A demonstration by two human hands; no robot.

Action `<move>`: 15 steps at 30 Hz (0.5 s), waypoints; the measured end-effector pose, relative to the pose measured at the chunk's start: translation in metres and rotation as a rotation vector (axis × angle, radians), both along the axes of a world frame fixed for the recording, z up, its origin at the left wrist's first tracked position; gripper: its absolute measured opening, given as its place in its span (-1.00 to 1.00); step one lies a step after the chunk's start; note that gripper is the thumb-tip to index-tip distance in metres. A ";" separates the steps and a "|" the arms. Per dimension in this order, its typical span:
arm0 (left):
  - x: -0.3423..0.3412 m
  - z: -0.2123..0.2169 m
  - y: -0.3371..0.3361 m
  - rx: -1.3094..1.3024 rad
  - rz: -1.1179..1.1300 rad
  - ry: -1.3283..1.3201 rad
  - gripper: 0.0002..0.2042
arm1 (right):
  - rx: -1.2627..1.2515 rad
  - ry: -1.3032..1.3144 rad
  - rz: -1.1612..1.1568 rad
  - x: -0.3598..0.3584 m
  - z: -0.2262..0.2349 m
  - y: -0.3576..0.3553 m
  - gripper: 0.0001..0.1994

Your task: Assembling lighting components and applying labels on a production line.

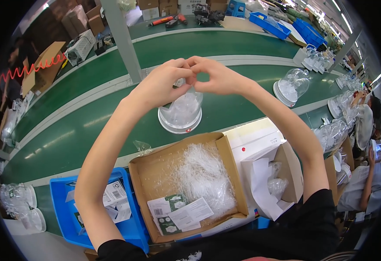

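A clear dome (pixel 182 109) on a round white base (pixel 179 127) stands upright on the green conveyor belt (pixel 90 126), with white crinkled filling inside. Above its top my left hand (pixel 163 81) and my right hand (pixel 215 75) meet, fingertips pinched together around the knob area. Whatever the fingers hold is too small or hidden to make out. Below the dome, a shallow cardboard box (pixel 155 185) holds a heap of thin clear strands (pixel 203 178) and several printed cards (pixel 190 213).
Left of the cardboard box sits a blue bin (pixel 62 213) with printed cards. To its right, an open white box (pixel 293 169) contains clear plastic wrapping. Another dome (pixel 296 85) stands farther right on the belt. A metal post (pixel 123 41) rises beyond my left hand. People work at far right.
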State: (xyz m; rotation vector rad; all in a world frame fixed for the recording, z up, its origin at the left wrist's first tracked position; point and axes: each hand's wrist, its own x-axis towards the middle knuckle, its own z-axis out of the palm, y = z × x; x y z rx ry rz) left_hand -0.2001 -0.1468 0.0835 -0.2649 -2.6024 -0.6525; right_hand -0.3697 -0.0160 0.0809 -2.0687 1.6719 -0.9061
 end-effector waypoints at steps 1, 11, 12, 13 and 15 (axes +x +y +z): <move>0.001 0.001 -0.001 -0.004 0.001 0.005 -0.91 | -0.004 0.005 0.001 0.000 0.001 -0.002 -0.83; 0.006 0.021 -0.003 0.045 -0.051 -0.145 -0.94 | 0.130 0.087 0.094 0.006 0.015 -0.016 -0.80; 0.006 0.023 -0.001 0.037 -0.039 -0.155 -0.94 | 0.137 0.120 0.125 0.005 0.013 -0.018 -0.80; 0.008 0.023 0.000 -0.011 0.017 -0.183 -0.94 | 0.175 0.082 0.102 0.006 0.012 -0.018 -0.82; 0.007 0.017 0.001 -0.057 0.075 -0.119 -0.92 | 0.106 0.081 0.036 0.008 0.008 -0.014 -0.84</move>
